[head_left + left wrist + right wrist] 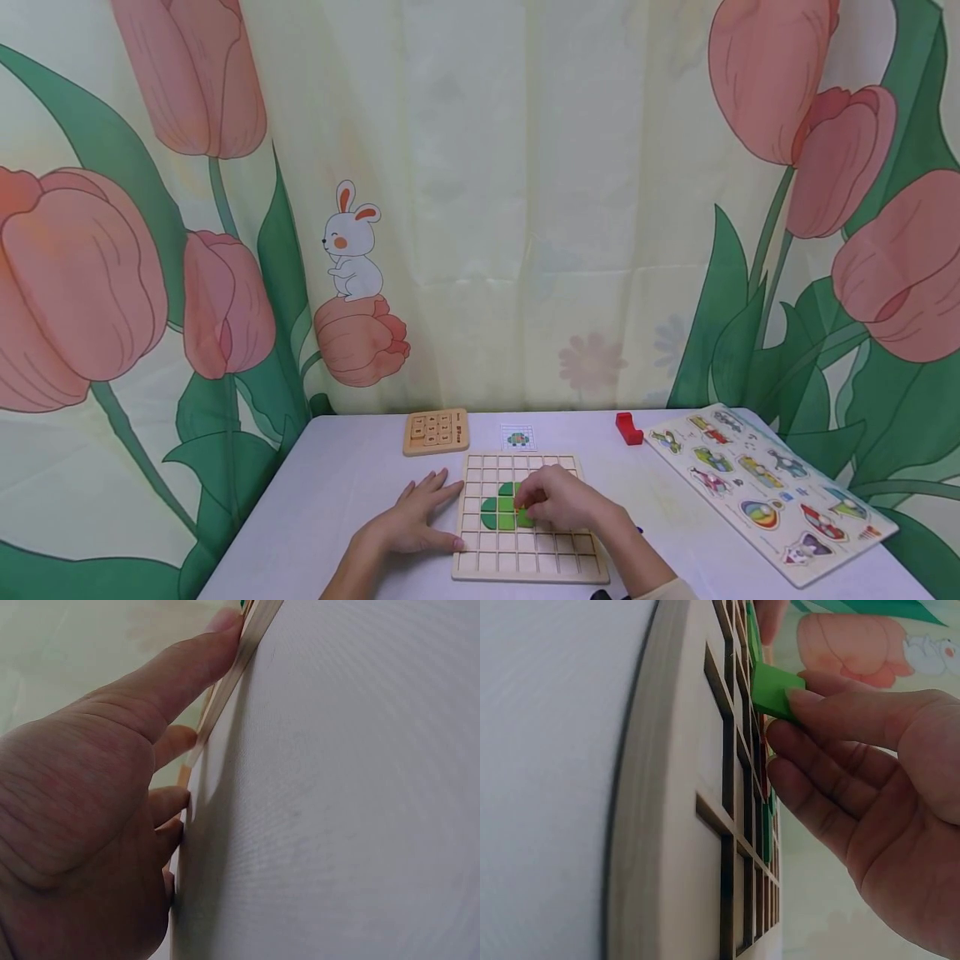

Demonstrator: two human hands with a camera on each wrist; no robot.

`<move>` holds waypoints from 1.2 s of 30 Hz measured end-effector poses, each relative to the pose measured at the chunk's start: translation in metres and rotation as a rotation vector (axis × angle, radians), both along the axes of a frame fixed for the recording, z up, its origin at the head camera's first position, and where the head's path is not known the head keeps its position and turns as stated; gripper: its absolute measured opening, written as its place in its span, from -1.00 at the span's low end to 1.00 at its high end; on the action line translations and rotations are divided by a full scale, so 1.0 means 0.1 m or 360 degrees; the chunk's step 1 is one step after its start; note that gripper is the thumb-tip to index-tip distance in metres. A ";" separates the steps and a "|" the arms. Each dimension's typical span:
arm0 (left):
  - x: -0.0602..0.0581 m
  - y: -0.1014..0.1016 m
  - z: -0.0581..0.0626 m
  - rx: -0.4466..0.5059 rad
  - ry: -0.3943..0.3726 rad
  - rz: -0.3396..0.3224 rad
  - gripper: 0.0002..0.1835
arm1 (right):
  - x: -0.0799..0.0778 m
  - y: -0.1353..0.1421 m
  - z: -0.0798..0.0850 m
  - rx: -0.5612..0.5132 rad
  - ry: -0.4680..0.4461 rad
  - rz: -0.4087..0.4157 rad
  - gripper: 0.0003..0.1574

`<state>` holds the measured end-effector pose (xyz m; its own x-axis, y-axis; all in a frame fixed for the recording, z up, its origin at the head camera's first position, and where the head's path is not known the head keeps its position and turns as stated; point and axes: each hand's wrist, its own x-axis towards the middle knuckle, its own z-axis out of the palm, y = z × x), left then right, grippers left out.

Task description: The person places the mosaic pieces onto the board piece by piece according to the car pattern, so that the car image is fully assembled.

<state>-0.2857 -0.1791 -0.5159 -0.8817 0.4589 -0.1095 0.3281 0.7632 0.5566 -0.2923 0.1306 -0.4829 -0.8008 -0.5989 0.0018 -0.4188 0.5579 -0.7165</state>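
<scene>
A wooden grid board lies on the white table. Set in its middle are light green square tiles and dark green rounded tiles. My right hand is over the board and pinches a light green tile between thumb and fingers; in the right wrist view that tile stands tilted at the grid. Part of the pattern is hidden under this hand. My left hand rests on the table at the board's left side, fingers spread, with the thumb touching the board's edge.
Behind the board lies a small pattern card. A wooden number puzzle sits at the back left. Toward the right are a red block and a large picture puzzle board. A tulip-printed curtain hangs behind the table.
</scene>
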 end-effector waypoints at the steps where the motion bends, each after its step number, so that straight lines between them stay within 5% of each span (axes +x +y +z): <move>1: 0.00 0.00 0.00 -0.0001 0.0001 0.0000 0.05 | 0.00 0.00 0.00 -0.0003 -0.0005 -0.0001 -0.78; 19: 0.00 -0.01 -0.02 0.0001 0.0024 -0.0009 0.05 | 0.01 -0.02 -0.03 -0.0039 -0.0065 -0.0011 -0.77; 36: -0.01 0.00 -0.01 0.0015 -0.0003 0.0005 0.05 | 0.01 -0.04 -0.04 0.0086 0.0039 -0.0010 -0.72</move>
